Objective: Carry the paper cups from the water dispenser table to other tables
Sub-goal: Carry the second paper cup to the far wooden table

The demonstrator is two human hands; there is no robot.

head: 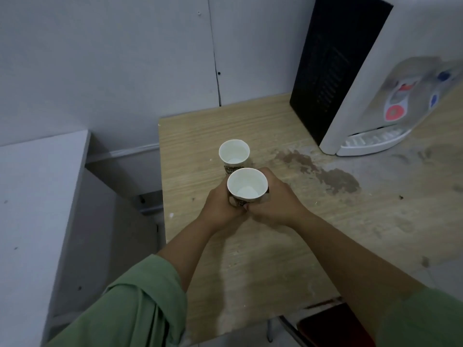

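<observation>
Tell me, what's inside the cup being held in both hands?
The held cup shows only a bare white inside. The left hand and right hand cover its lower outside.

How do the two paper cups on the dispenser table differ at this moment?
The near cup is gripped by both the left hand and the right hand; the far cup stands free on the table, untouched. The near cup's patterned wall is mostly hidden by fingers; the far cup's wall is hidden by the near cup's rim. Both are upright, white inside, and look empty.
</observation>
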